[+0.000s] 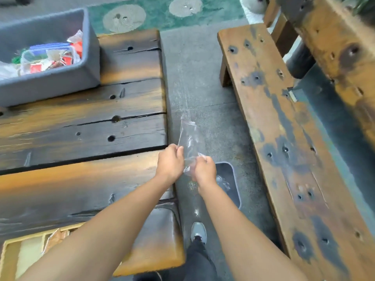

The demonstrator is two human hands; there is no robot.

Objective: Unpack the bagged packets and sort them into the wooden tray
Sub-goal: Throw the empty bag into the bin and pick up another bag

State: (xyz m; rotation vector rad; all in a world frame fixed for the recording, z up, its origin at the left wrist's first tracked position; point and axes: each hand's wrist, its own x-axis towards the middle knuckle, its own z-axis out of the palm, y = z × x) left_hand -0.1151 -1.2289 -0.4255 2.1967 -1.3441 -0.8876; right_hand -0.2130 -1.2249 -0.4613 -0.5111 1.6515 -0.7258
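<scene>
Packets (50,57) of mixed colours lie heaped in the grey felt bin (50,84) on the wooden table (81,126). Left hand (170,163) and right hand (204,171) each pinch the clear bag (190,138) beyond the table edge, above a floor bin (228,169) holding crumpled plastic. The wooden tray (8,258), near left, holds one brownish packet (54,239).

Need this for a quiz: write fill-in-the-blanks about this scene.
1. The left hand and the right hand both pinch a clear plastic ____.
2. The basket of packets on the table is ____ in colour.
3. The small bin beside the table stands on the ____.
Missing words: bag; grey; floor.
</scene>
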